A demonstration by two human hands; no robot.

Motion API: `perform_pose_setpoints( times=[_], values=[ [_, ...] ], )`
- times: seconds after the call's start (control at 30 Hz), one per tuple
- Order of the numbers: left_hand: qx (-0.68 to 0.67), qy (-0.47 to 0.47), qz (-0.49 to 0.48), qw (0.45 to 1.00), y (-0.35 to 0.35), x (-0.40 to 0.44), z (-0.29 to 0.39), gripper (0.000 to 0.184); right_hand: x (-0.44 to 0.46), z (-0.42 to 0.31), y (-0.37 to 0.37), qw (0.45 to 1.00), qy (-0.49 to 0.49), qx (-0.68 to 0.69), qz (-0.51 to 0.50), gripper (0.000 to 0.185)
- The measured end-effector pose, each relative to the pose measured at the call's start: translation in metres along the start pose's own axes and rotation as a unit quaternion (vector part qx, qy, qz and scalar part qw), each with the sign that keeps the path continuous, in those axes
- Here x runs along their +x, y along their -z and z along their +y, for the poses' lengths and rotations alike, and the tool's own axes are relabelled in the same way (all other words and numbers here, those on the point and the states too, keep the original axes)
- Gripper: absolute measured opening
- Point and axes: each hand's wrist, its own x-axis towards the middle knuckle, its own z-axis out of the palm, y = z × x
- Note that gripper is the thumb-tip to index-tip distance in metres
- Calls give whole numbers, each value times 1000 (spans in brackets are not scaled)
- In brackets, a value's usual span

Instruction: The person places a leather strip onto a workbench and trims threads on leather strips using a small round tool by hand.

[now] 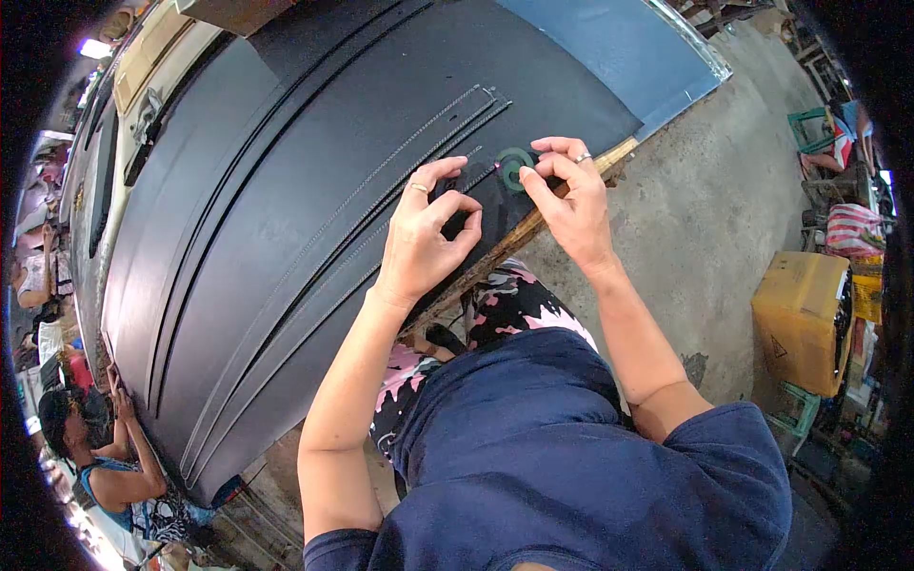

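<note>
A long dark sheet, smooth like rubber or leather, covers the worktable (314, 105). Thin dark cords or strips (381, 195) run lengthwise over it in long loops. My left hand (433, 224) hovers at the near edge with thumb and forefinger pinched together; whatever is between them is too small to make out. A green ring-shaped roll (509, 157), like tape, is by the sheet's right end. At its right edge, my right hand (576, 205) has thumb and forefinger closed on it, the other fingers bent above.
The table's wooden edge (519, 233) runs just in front of my body. A blue panel (609, 48) adjoins the far right. Another person (119, 466) works at the left end. On the right are a cardboard box (800, 319) on a green stool and concrete floor (685, 200).
</note>
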Motion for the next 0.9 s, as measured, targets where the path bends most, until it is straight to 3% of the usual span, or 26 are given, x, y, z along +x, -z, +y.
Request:
perform_pose_setpoints(
  times=[0.5, 0.6, 0.9],
  values=[
    [-8, 34, 35, 999, 0, 17, -3, 12, 8, 10, 2, 992, -33, 116, 31, 15],
    [42, 60, -26, 997, 6, 36, -9, 12, 12, 18, -6, 988, -50, 140, 52, 15],
    [163, -56, -246, 954, 18, 84, -15, 30, 15, 12, -6, 949, -130, 272, 89, 13]
  ],
)
